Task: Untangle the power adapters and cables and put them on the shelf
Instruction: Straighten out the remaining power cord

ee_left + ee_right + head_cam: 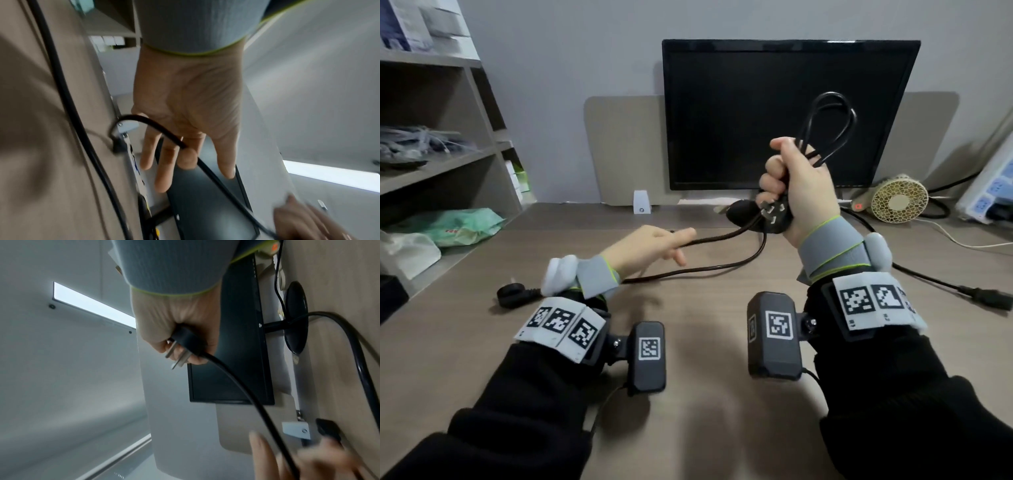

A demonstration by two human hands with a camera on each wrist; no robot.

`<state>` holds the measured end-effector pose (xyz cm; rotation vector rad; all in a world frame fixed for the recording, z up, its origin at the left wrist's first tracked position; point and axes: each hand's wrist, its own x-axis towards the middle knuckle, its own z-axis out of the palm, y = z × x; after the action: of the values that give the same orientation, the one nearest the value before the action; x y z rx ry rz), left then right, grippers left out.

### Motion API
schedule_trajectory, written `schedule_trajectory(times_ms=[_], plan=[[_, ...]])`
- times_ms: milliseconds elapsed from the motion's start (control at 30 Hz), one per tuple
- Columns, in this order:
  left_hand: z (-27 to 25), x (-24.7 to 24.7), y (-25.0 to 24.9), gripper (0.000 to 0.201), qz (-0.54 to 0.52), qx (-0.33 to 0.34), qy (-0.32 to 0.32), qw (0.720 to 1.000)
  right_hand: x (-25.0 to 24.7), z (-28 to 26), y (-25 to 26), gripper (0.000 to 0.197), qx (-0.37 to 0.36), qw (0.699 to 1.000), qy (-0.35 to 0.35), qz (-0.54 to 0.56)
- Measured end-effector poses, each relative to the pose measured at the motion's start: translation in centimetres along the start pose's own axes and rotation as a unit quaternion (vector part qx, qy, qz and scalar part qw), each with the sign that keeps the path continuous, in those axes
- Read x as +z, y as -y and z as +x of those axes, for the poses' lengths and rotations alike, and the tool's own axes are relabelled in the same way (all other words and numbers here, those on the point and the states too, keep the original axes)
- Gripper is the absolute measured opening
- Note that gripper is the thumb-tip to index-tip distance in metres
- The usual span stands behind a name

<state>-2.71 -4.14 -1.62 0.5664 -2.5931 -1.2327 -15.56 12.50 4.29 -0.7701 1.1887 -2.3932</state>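
Note:
My right hand is raised in front of the monitor and grips a folded loop of black power cable together with its three-pin plug. The right wrist view shows the plug sticking out under the fist, prongs bare. From the plug the cable runs left to my left hand, which hovers low over the desk. That hand's fingers are straight, and the cable slips between them. A second strand lies on the desk below.
Shelves with bags and boxes stand at the left. A black plug lies by my left wrist, and another cable's connector lies at the right. A monitor, a small fan and a power strip line the back.

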Motion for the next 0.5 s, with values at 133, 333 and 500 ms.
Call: schedule_trajectory(times_ms=[133, 333, 500], plan=[[-0.4, -2.8, 1.1, 0.056, -0.083, 0.054, -0.16, 0.982, -1.4, 0.4, 0.2, 0.011, 0.027, 0.999, -0.006, -0.045], [-0.6, -3.2, -2.0, 0.043, -0.178, 0.165, -0.212, 0.947, 0.3, -1.0, -3.0, 0.031, 0.046, 0.939, 0.119, -0.321], [-1.5, -1.9, -4.9, 0.008, -0.254, 0.169, -0.157, 0.939, 1.4, -1.2, -4.7, 0.033, 0.007, 0.896, 0.234, -0.378]])
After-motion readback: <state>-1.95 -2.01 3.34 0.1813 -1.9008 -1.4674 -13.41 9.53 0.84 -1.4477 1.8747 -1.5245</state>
